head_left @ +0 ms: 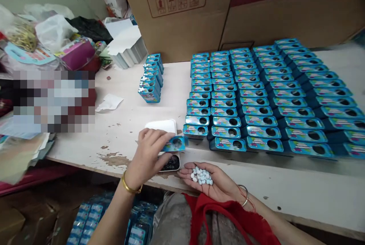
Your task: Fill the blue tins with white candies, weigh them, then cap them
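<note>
My left hand (149, 154) pinches a small blue tin (174, 143) with a round window, holding it just above a white digital scale (170, 162). My right hand (212, 182) lies palm up, cupping a small heap of pale blue-white mints (202, 175). Nearby stand several neat rows of matching blue tins (256, 102), their round openings dark. The nearest row lies just beyond my right fingertips. Further left, a shorter double row of tins (150, 79) shows white mints along its edge.
The chipped white tabletop (122, 140) has a torn paper scrap (108, 102) on it. Cardboard cartons (176, 9) stand behind it. Plastic bags and clutter (54, 32) heap up at the left. Blue packaged goods (114, 216) lie below, and a red cloth (225, 211) lies across my lap.
</note>
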A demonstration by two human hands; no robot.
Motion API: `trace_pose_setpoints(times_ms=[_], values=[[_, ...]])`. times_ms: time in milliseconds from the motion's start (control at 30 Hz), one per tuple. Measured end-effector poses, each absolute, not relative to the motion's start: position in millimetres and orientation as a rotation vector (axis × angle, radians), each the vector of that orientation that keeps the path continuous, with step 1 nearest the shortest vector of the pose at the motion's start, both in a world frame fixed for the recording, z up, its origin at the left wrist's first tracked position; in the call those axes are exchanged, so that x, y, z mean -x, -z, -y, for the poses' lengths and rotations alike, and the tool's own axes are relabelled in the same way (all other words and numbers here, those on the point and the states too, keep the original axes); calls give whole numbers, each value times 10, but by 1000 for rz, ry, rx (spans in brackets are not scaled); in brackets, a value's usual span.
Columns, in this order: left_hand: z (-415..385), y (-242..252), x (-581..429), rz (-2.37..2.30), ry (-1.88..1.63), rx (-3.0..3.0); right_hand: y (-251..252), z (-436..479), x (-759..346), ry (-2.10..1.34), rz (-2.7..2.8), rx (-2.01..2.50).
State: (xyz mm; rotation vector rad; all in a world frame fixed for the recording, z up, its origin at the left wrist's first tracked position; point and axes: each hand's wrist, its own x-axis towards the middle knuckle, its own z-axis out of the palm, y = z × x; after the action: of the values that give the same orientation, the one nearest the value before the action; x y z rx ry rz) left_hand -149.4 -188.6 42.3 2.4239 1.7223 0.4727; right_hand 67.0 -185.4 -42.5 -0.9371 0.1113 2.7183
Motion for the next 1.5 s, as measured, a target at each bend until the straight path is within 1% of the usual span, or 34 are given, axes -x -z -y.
trace_pose_setpoints(times_ms=[133,267,367,433,500,533,567,633,700,800,933,1100,1167,1233,1367,1433,1500], values=[[1739,-266,1089,-1508,-434,-2493,442,1863,-683,-2773,-127,878],[1603,9,922,-1527,-350,-2596,436,1862,-691,-2749,-155,946],[1480,64,1057,-1499,-480,-2633,434,1853,-687,-2726,-164,989],[1315,34,1290,-1611,-655,-2600,438,1846,-676,-2722,-166,994],[1075,-4,1612,-1947,-771,-2493,450,1840,-663,-2726,-167,980],[940,-16,1790,-2166,-743,-2412,459,1836,-658,-2732,-168,964],[806,-21,1965,-2346,-631,-2338,468,1831,-655,-2741,-172,944],[571,-8,2272,-2523,-331,-2261,487,1819,-654,-2759,-181,909],[411,23,2482,-2546,-116,-2269,498,1804,-659,-2769,-185,879],[323,35,2605,-2468,-32,-2382,504,1786,-664,-2750,-162,843],[462,-172,2538,-2264,60,-2588,500,1776,-646,-2741,-119,835],[1034,-680,2179,-2017,198,-2599,439,1826,-658,-2733,-96,930],[1258,-801,1984,-1926,272,-2584,415,1862,-677,-2746,-84,947],[1422,-812,1825,-1884,363,-2564,400,1899,-697,-2763,-90,953],[1584,-638,1708,-1870,457,-2559,361,1969,-737,-2759,-92,939],[1608,-569,1721,-1861,391,-2563,337,1993,-753,-2754,-79,940],[1629,-556,1755,-1847,207,-2575,321,2008,-766,-2748,-44,960]])
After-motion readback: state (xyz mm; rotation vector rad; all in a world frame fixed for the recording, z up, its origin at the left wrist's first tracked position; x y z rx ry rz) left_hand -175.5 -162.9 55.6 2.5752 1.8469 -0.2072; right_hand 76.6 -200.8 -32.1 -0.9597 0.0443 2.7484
